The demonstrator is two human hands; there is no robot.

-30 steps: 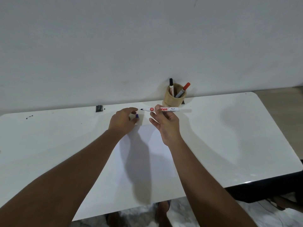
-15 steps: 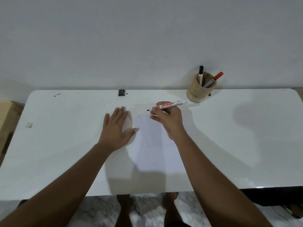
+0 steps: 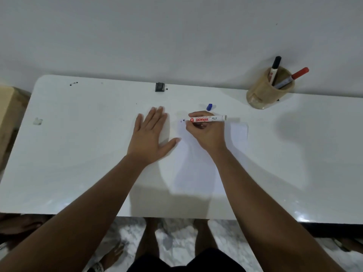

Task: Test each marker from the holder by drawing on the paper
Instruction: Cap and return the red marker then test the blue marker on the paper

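My right hand [image 3: 206, 132] grips a white uncapped marker [image 3: 206, 118] lying nearly level, its dark tip pointing left and touching the top left of the white paper [image 3: 196, 167]. A small dark mark sits just left of the tip. My left hand [image 3: 151, 138] lies flat with fingers spread on the paper's left edge. The marker's blue cap [image 3: 209, 107] rests on the table just beyond my right hand. At the back right a round wooden holder [image 3: 265, 93] contains a black-capped marker [image 3: 275, 69] and a red-capped marker [image 3: 292, 77].
The white table [image 3: 78, 154] stands against a pale wall. A small black object [image 3: 160, 87] sits at its back edge, a scrap [image 3: 37, 121] lies far left. A cardboard box [image 3: 7, 114] stands left of the table. Bare feet [image 3: 110, 254] show on the floor below.
My left hand set the blue cap down and pressed flat on the paper. My right hand lowered the marker tip onto the paper. The view tilted down and shifted left.
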